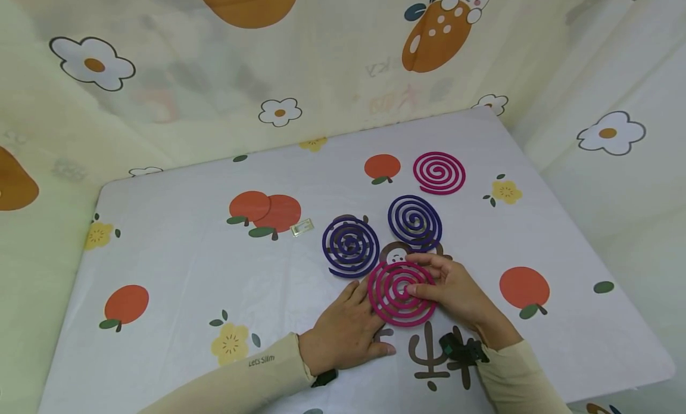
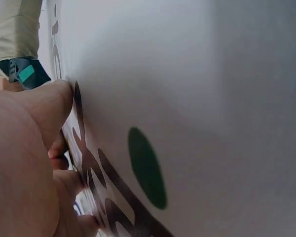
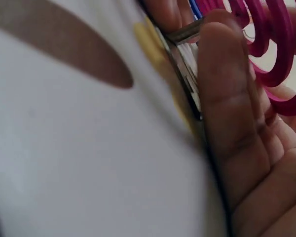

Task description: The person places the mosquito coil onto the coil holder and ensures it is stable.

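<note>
A pink mosquito coil [image 1: 403,314] is tilted just above the table, and my right hand [image 1: 455,289] pinches it with the thumb near its centre. Beside it my left hand [image 1: 345,330] rests palm down on the table, fingers extended, their tips partly hidden by the coil's left edge. In the right wrist view a thin metal piece [image 3: 187,32] shows by the fingertips, below the pink coil's rings [image 3: 278,59]; most of it is hidden. Two dark blue coils, a left one [image 1: 351,243] and a right one [image 1: 415,218], lie just beyond the hands.
Farther back lies another pink coil [image 1: 439,171]. A small flat gold-coloured piece [image 1: 302,227] lies left of the blue coils. The white tablecloth [image 1: 177,253] carries printed fruit and flowers. A patterned curtain [image 1: 343,68] hangs behind the table.
</note>
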A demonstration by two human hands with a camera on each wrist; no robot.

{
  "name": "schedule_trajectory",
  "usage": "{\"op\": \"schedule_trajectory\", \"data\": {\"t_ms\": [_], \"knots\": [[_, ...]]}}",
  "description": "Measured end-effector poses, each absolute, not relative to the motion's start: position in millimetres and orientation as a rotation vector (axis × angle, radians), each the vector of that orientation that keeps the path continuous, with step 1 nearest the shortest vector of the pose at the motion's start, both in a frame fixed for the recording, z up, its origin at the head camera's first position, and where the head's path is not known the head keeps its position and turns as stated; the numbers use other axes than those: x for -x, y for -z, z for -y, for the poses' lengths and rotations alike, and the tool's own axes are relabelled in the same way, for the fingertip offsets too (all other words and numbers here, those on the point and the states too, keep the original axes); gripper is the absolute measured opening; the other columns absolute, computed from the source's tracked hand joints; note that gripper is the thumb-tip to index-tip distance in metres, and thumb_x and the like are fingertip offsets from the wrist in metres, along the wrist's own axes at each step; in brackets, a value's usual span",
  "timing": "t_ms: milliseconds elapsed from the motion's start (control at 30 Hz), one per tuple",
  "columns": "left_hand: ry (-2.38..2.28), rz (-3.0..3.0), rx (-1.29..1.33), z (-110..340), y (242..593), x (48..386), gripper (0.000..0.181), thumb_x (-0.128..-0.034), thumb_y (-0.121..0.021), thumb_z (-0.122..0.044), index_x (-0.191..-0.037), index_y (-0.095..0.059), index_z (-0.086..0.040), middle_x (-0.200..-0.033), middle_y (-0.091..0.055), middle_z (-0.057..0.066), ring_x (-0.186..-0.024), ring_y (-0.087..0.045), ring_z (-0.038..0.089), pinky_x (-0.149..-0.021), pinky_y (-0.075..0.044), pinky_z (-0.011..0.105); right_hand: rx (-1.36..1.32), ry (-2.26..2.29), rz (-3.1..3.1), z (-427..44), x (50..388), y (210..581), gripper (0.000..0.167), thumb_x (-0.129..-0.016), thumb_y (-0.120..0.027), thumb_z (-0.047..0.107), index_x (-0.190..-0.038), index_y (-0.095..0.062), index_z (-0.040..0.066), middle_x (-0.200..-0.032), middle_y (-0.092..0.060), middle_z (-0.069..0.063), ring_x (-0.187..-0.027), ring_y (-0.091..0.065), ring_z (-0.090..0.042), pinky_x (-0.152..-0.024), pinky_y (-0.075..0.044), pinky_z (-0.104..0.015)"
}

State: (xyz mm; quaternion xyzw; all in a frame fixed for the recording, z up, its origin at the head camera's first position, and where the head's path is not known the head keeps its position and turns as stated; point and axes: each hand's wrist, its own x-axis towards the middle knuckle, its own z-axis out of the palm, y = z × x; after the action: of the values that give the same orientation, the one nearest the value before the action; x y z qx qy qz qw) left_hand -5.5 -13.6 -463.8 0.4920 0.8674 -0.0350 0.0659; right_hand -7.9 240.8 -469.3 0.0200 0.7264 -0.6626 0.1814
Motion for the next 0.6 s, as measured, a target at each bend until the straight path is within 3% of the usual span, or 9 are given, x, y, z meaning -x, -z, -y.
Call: {"op": "schedule_trajectory", "data": {"t_ms": [200, 600], "knots": [[0.126, -2.615, -1.481, 13.4, 463.7, 5.9, 0.086, -0.0998, -0.044, -0.072, -0.166, -0.03, -0.02, -0.172, -0.024, 0.009, -0.158, -0.022, 0.031, -0.123, -0.031, 0.044, -0.027, 1.901, -1.997, -244.0, 9.3, 474.5, 0.065, -0.093, -0.076, 0.005, -0.15, -0.046, -0.003, -0.114, -0.074, -0.025, -0.101, -0.076, -0.019, -0.087, -0.06, -0.029], [0.163, -2.611, -1.458, 12.2, 461.6, 6.1, 0.084, -0.1006, -0.042, -0.072, -0.167, -0.027, -0.022, -0.174, -0.02, 0.008, -0.159, -0.018, 0.031, -0.125, -0.029, 0.042, 0.066, 1.896, -1.974, -248.6, 13.1, 475.6, 0.064, -0.096, -0.072, 0.003, -0.153, -0.045, -0.004, -0.133, -0.067, -0.027, -0.111, -0.074, -0.017, -0.09, -0.059, -0.03]]}}
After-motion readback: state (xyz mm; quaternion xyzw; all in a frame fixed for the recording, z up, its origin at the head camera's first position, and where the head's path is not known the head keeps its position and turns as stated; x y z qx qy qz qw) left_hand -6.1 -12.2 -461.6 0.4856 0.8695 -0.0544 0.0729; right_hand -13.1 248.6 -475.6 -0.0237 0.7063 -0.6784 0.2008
